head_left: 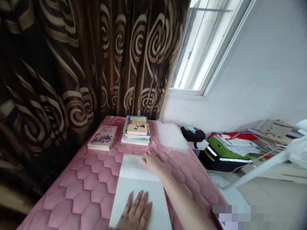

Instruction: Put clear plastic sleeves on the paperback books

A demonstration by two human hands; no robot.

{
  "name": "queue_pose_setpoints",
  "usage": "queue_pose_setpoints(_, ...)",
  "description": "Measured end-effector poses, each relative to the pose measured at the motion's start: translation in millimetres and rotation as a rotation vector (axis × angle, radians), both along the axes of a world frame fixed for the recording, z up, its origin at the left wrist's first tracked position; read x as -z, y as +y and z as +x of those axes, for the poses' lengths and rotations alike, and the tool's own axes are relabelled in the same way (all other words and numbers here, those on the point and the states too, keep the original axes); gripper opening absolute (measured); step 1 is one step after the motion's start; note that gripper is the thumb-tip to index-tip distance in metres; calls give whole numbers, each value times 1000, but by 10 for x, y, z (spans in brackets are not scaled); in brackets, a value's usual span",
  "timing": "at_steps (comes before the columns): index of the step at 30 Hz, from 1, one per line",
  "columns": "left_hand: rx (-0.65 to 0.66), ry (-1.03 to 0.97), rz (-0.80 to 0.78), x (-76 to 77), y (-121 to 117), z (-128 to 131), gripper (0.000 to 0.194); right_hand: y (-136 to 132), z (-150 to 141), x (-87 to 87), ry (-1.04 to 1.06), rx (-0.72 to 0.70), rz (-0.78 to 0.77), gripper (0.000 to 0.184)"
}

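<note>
An open book (pixel 139 187) lies lengthwise on the pink quilted surface. Its far page carries a small block of print, while the near page looks blank and pale. My left hand (pixel 135 212) rests palm down on the near page, fingers spread. Farther off, my right hand (pixel 152 161) lies over the far page's right edge, with the fingers a little bent and apart; its fingertips touch the paper. Beyond the book stand a stack of books (pixel 136 129) and, to the left, a smaller pile of books (pixel 102 138) with an illustrated cover.
Clear plastic sheets (pixel 171 135) lie at the far right of the pink padded surface (pixel 81 185). A patterned curtain (pixel 96 64) hangs behind and left. Right, beyond the edge, are a black-and-green bag (pixel 223 156), papers and a white pole (pixel 261 174).
</note>
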State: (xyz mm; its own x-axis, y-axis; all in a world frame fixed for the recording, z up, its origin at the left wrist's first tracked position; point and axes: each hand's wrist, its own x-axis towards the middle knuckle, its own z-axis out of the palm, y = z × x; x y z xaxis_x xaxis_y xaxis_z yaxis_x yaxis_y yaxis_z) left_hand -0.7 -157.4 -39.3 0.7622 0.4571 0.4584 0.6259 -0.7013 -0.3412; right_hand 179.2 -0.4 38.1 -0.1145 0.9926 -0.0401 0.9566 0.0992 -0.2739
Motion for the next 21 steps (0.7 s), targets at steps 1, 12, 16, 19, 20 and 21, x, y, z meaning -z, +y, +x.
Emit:
queue_pose_setpoints(1, 35, 11, 50, -28, -17, -25, 51, 43, 5, 14, 30, -17, -3, 39)
queue_pose_setpoints(12, 207, 33, 101, -207, -23, 55, 31, 350, 263, -45, 344, 5, -217, 28)
queue_pose_setpoints(16, 266, -131, 195, -69, -34, 204, 21, 312, 409, -95, 410, 44, -314, 28)
queue_pose_setpoints(19, 277, -309, 186, -112, 2, 198, 13, 216, 544, -112, 470, 98, -299, 21)
queue_pose_setpoints(20, 278, -325, 159, -160, 24, 165, 10, 171, 603, -119, 491, 126, -274, 19)
queue_pose_setpoints(21, 292, -310, 128, -221, 54, 117, 9, 120, 671, -128, 514, 159, -246, 19)
